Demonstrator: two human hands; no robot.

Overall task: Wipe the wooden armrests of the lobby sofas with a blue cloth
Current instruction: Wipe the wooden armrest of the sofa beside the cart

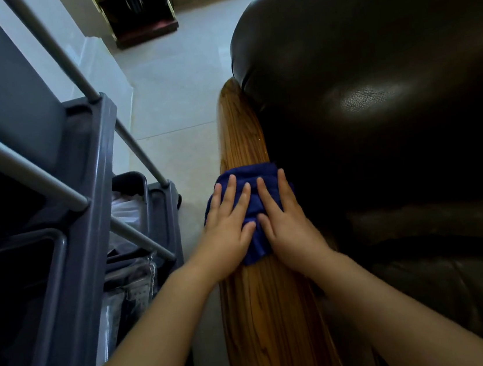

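Note:
A long wooden armrest (240, 134) runs from the bottom of the view up the middle, along the left side of a dark leather sofa (390, 88). A blue cloth (254, 208) lies draped across the armrest about halfway along. My left hand (229, 230) presses flat on the cloth's left part, fingers spread. Beside it, my right hand (284, 223) presses flat on the right part. Both palms cover most of the cloth; only its top edge, middle strip and lower corner show.
A grey cleaning cart (84, 202) with metal rails stands close on the left, holding bins and plastic bags. A strip of pale tiled floor (175, 99) separates it from the armrest. A dark wooden stand (140, 12) sits at the far end.

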